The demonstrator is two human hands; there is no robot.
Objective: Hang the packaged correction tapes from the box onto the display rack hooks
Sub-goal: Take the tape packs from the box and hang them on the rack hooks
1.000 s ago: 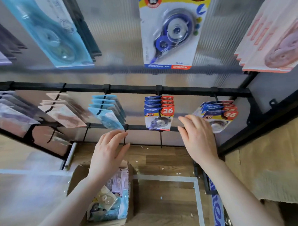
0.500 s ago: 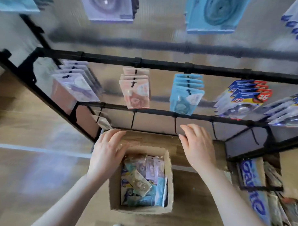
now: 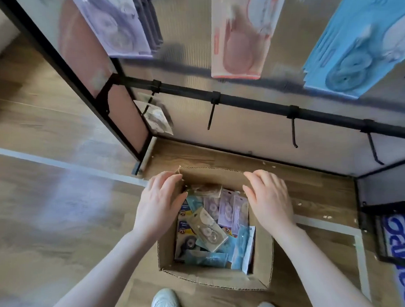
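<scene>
Risk assessment: the packaged correction tapes lie loose and overlapping in the cardboard box, some flat, some on edge. A grab into that pile could lift 2 packs at once, or catch one by its blister instead of the card top, leaving the hang hole badly placed for a hook. A pack dragged against the box wall could also bend its card. The bottom rail of the display rack carries bare hooks — thin and angled outward — so a hurried approach may miss the hole and drop the pack to the floor.

Hands: both are spread, fingers nearly straight and slightly fanned, palms down; neither holds anything. The left hand hovers over the box's far left corner, fingertips at or just over the rim — contact cannot be confirmed. The right hand sits over the far right edge in the same way.

Location of stock: all unhung packs are inside the box on the floor, directly below the bare hooks. 1 small pack hangs on the leftmost bottom hook.
</scene>
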